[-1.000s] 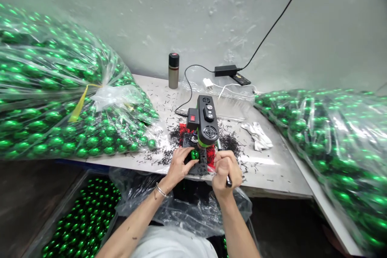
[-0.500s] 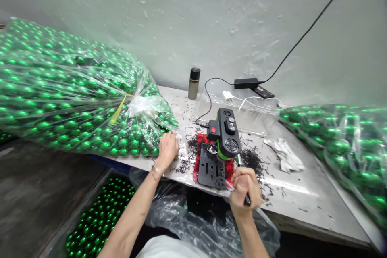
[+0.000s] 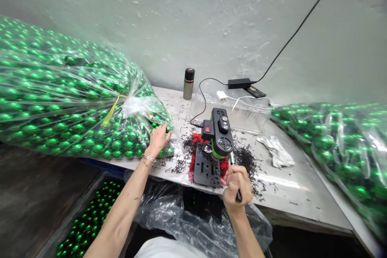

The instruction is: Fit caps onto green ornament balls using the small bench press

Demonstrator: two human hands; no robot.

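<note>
My left hand [image 3: 159, 139] is at the mouth of a large clear plastic bag [image 3: 75, 100] full of shiny green balls. Its fingers are slightly apart over the balls [image 3: 155, 125] in the opening, and I see nothing held in them. My right hand [image 3: 238, 185] wraps round the black-gripped lever [image 3: 238, 196] of a small black bench machine [image 3: 222, 131] with a red switch. Below the machine's head lies a slotted black base plate [image 3: 207, 167] on a red mat [image 3: 191, 172]. Black shavings [image 3: 246, 160] are scattered around it.
A bottle [image 3: 188, 84] and a power adapter [image 3: 239, 83] stand near the wall. White gloves [image 3: 276, 152] lie to the right, before another bag of green balls [image 3: 341, 149]. Below the table edge sit a bin of green balls [image 3: 87, 217] and clear plastic sheeting [image 3: 181, 219].
My left hand has moved up and left from the table beside the bag to its opening, and its fingers have spread. My right hand stays on the lever. The view has shifted slightly right.
</note>
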